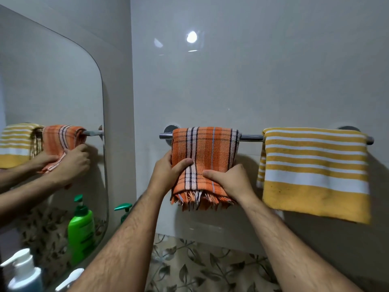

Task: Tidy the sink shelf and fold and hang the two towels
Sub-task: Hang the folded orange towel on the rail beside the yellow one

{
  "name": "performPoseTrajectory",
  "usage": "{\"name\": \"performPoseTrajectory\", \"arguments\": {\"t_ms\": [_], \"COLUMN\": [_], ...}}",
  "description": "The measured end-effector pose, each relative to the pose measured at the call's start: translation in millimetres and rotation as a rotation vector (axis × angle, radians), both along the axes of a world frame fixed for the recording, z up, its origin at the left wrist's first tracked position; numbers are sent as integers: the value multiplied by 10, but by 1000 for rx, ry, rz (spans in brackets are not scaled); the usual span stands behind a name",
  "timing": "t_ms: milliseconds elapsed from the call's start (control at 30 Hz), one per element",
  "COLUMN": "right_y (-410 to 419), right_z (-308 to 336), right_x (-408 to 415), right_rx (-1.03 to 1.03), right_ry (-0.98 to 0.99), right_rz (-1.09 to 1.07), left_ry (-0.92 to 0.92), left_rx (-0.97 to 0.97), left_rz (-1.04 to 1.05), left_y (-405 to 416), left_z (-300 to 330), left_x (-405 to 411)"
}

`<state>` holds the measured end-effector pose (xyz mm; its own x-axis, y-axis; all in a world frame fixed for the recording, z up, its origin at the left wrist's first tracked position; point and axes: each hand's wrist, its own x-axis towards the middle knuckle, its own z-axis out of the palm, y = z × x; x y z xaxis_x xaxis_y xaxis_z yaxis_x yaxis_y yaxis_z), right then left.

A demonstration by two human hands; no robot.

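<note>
The left hand (168, 173) is gripping the left edge of the orange towel (205, 157), thumb lying across the front of the cloth and the other fingers tucked behind it. The right hand (229, 182) is clutching the lower right part of the same towel, thumb pointing left over the front, fingers wrapped around the back. Both forearms are reaching up from the bottom of the view.

The orange towel, checked with dark and white lines, is hanging folded over the left part of the rail (250, 137), its fringe dangling just under the hands. The yellow towel (315, 171), white-striped, is draping over the right part of the rail, apart from the orange one with bare metal showing between them. The rail is sitting on a pale glossy wall (231, 81).

To the left, a mirror (52, 85) is reflecting the hands and both towels. Below it, a green bottle (126, 211) with a pump is standing partly hidden by the left arm, and a white pump bottle (23, 272) is showing in the bottom left corner. Leaf-patterned tile (200, 268) is running beneath the wall.
</note>
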<state>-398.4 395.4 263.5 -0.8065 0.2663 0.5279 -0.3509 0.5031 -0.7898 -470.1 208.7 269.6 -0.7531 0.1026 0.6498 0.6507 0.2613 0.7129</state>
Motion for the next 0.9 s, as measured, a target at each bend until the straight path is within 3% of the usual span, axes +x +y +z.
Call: {"name": "performPoseTrajectory", "arguments": {"t_ms": [267, 367, 533, 767, 900], "right_y": [20, 65, 124, 253, 365], "right_z": [-64, -134, -282, -562, -751], "right_x": [17, 20, 112, 281, 449], "right_rx": [30, 39, 54, 63, 123], "right_ry": [21, -29, -44, -126, -258], "right_rz": [-68, -17, 96, 177, 226], "left_ry": [-5, -82, -197, -33, -51], "left_rx": [49, 4, 112, -96, -150], "left_rz": [57, 79, 53, 366, 467], "left_y": [54, 23, -14, 206, 312], "left_z": [-60, -152, -393, -693, -990], "left_x": [168, 248, 515, 861, 1092]}}
